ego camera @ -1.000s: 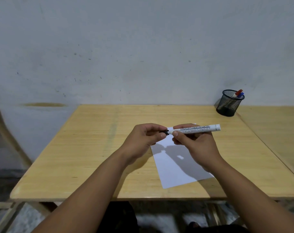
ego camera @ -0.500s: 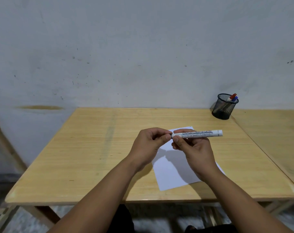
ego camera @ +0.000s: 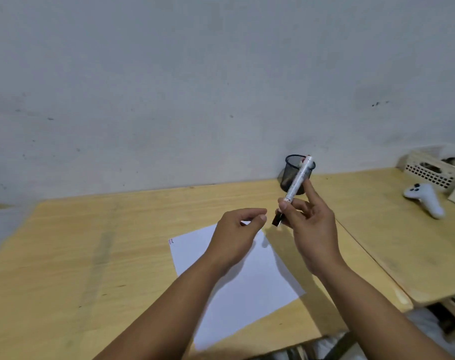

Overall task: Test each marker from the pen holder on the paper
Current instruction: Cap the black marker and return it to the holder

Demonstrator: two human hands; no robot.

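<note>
My right hand (ego camera: 312,229) grips a white marker (ego camera: 297,181) with a black cap end (ego camera: 277,219) pointing down-left; its barrel tilts up toward the black mesh pen holder (ego camera: 292,178) at the table's back. My left hand (ego camera: 236,235) hovers just left of the cap, fingers curled and apart, holding nothing. Both hands are above a white sheet of paper (ego camera: 247,287) that bears small red marks (ego camera: 171,241) at its far left corner. A red-tipped marker in the holder is mostly hidden behind the held marker.
The wooden table (ego camera: 91,255) meets a second table (ego camera: 403,242) on the right. On that one lie a white game controller (ego camera: 426,198) and a white perforated basket (ego camera: 434,167). A grey wall stands behind.
The left hand has let go of the marker's cap end and drawn slightly away. The right hand has swung the marker from level to steeply tilted. The view has shifted right.
</note>
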